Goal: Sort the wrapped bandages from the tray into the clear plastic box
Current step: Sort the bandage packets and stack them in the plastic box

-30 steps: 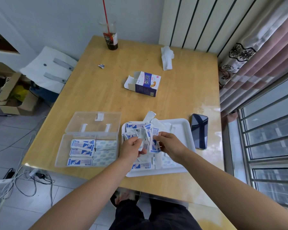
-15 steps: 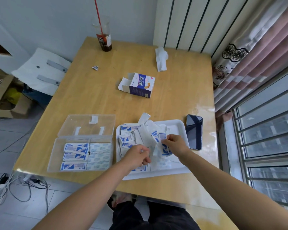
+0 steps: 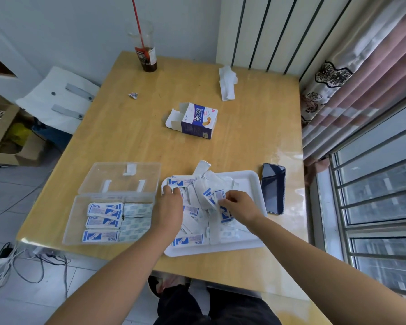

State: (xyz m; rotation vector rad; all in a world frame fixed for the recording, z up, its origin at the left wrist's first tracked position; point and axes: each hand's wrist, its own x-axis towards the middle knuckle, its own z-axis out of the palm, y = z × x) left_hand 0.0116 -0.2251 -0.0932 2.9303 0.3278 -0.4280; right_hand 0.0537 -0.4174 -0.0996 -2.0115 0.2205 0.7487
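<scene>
A white tray [image 3: 251, 181] near the table's front edge holds a loose heap of wrapped bandages [image 3: 192, 211], white with blue print. My right hand [image 3: 239, 207] rests over the middle of the heap and pinches a few wrapped bandages [image 3: 217, 197] between thumb and fingers. My left hand [image 3: 170, 207] reaches over the tray's left side, fingertips down on bandages at the far left corner; whether it grips one is hidden. Left of the tray stands the clear plastic box [image 3: 73, 221], lid folded back, with neat rows of wrapped bandages [image 3: 103, 221] inside.
An opened bandage carton [image 3: 195, 120] lies mid-table. A black phone [image 3: 272, 187] lies right of the tray. A drink cup with a red straw [image 3: 147, 52], a crumpled tissue [image 3: 227, 82] and a small paper scrap [image 3: 133, 95] sit farther back. Cables lie on the floor at left.
My left hand moved from the heap's front up to the tray's far left corner. My right hand stayed over the heap, still pinching bandages. The camera shifted slightly.
</scene>
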